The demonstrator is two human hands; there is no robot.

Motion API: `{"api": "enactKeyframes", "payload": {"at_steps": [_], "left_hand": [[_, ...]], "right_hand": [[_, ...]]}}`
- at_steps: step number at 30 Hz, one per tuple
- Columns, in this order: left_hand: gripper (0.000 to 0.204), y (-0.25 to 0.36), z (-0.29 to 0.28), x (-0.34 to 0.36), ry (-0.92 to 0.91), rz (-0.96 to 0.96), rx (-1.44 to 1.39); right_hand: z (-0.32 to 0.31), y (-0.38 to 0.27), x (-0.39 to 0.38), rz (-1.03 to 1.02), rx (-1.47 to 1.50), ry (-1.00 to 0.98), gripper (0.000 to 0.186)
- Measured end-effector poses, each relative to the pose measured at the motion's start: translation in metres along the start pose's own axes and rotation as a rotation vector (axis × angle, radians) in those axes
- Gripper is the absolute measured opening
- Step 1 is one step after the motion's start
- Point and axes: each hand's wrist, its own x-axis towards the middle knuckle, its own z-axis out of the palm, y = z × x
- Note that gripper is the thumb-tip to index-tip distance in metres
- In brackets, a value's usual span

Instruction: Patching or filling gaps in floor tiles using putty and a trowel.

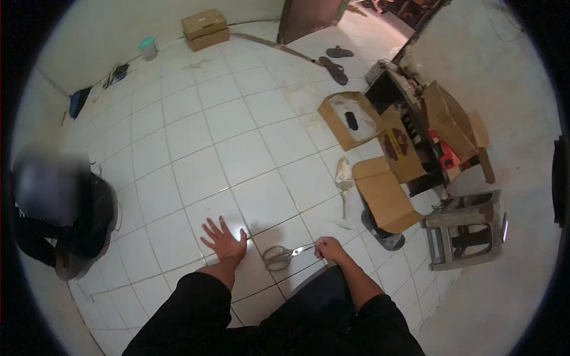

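My left hand is open, its fingers spread wide over the white tiles, and nothing is in it. A pair of scissors with grey handles points its blades to the right. My right hand is closed around the blade end, so the tips are hidden in the fingers. The handle loops face my left hand, a short gap away from it. Whether the scissors touch the floor I cannot tell.
Right side: an open cardboard box with a dark object inside, a bent cardboard piece, dark slippers and a grey plastic stool. At left a person in dark clothes sits. A closed carton stands at the far wall.
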Motion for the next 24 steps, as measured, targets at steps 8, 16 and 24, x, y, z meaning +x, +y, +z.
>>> {"api": "enactKeyframes", "payload": {"at_steps": [8,16,24], "left_hand": [[0.092,-0.011,0.009,-0.003,-0.035,-0.023,0.041],[0.092,-0.004,0.012,0.003,-0.013,-0.025,0.049],[0.091,-0.007,0.006,0.002,-0.079,-0.061,0.114]], "right_hand": [[-0.010,-0.071,-0.001,-0.009,-1.194,-0.243,0.028],[-0.062,-0.172,0.049,-0.338,-0.172,0.226,0.037],[0.010,-0.104,-0.005,0.142,-0.625,0.260,0.059]]}}
